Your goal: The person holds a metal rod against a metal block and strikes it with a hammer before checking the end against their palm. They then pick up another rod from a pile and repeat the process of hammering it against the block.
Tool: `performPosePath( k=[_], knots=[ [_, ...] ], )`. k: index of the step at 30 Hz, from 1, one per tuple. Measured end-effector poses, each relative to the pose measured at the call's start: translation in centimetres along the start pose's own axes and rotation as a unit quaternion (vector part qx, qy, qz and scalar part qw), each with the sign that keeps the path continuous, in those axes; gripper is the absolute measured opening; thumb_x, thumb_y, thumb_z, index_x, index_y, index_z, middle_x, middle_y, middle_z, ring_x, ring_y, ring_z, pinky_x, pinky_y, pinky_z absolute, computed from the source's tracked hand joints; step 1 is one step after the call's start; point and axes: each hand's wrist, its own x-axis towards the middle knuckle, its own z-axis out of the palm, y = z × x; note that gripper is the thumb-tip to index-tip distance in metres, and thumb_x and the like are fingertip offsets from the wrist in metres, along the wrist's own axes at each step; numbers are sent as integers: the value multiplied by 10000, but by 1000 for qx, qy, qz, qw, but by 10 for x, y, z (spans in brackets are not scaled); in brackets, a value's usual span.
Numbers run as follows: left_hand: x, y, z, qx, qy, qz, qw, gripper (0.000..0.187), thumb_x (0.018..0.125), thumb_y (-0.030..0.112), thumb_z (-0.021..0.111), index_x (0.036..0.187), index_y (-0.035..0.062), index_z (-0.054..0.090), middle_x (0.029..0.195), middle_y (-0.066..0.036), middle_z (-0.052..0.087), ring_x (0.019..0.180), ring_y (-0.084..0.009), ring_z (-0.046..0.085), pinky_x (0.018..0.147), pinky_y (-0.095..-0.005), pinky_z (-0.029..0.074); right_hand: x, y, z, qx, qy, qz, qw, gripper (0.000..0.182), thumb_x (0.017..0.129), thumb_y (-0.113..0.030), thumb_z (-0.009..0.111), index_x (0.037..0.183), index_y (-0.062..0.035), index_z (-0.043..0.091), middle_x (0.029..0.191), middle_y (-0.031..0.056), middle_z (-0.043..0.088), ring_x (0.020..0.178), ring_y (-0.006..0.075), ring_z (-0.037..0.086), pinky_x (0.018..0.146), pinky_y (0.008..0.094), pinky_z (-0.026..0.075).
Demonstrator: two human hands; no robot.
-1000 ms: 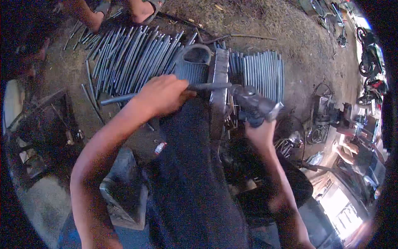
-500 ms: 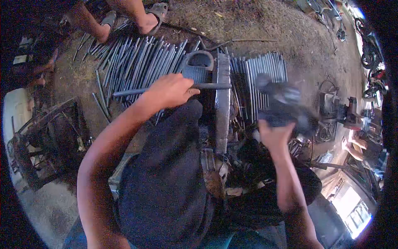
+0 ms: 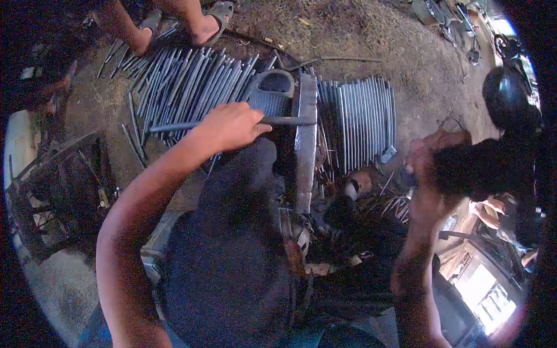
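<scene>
My left hand [image 3: 235,124] is closed around a dark metal rod [image 3: 177,126], which lies crosswise in front of me. The rod's right end rests on a long metal block [image 3: 306,145] with a bright, worn surface, like an anvil. At the right, my right hand [image 3: 426,168] is closed on a dark, bulky hammer [image 3: 503,101], lifted close to the camera; its shape is partly lost in shadow and blur. Just beyond the rod sits a grey ribbed object [image 3: 271,101] with a rounded opening. Dark cloth [image 3: 232,232] covers my leg below my left hand.
Many metal rods [image 3: 194,84] lie piled on the ground to the left, and a neater row of rods [image 3: 365,122] lies right of the block. Another person's sandalled feet [image 3: 212,26] stand at the far left. A dark metal frame [image 3: 61,197] stands at the left.
My right hand has swung right, bringing the hammer up from near the right-hand row of rods towards the camera. My left hand still holds the rod on the block.
</scene>
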Motion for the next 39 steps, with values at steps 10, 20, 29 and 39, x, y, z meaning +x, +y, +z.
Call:
performPosePath(
  k=[10,20,29,39],
  knots=[
    [4,-3,8,21,26,53,998,402,908,457,529,900,62,601,712,-208,639,717,-427,641,662,-521,520,-27,93,-13,-377,5,259,889,302,666,14,689,958,46,617,768,150,686,736,210,675,657,349,528],
    [-1,-2,25,43,20,5,999,388,904,468,525,968,86,557,668,-174,638,651,-385,656,570,-513,521,-59,104,-5,-427,26,175,887,426,721,-255,704,1058,-20,592,1037,188,659,1048,370,587,967,475,397],
    [0,15,21,86,101,24,991,384,921,471,503,950,90,537,691,-155,641,606,-368,652,525,-481,526,10,37,-7,-431,23,146,890,328,652,-75,676,966,14,640,814,170,693,728,253,678,704,357,515],
    [-7,-2,5,24,51,54,997,335,904,410,549,930,77,575,700,-152,651,655,-366,661,589,-474,523,-57,118,-7,-489,-42,-38,870,468,695,-53,723,1126,40,565,976,127,666,858,240,651,788,377,519]
  ],
)
